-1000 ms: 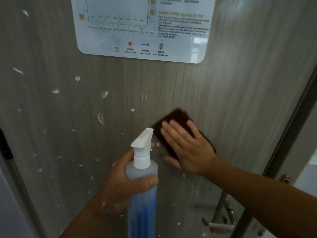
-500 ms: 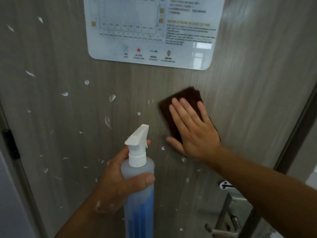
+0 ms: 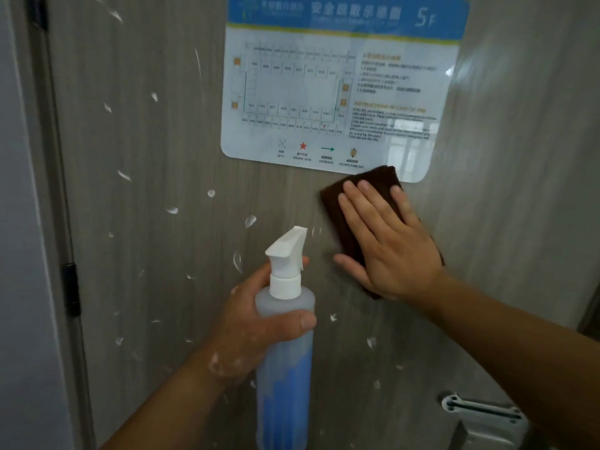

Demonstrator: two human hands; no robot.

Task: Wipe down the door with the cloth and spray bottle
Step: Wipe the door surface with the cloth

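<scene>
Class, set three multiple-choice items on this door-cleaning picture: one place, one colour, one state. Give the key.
1. Where is the cloth? A on the floor; B at the evacuation plan's lower edge; C on a table.
2. Cloth colour? A white; B blue; C dark brown.
3. The right hand is: A flat on the cloth; B clenched empty; C hanging idle.
Key: 1 B, it meets the plan's bottom edge; 2 C, visibly brown; 3 A, straight fingers press it.

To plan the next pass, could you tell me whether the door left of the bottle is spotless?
No, white foam spots dot the door left of the spray bottle.
</scene>
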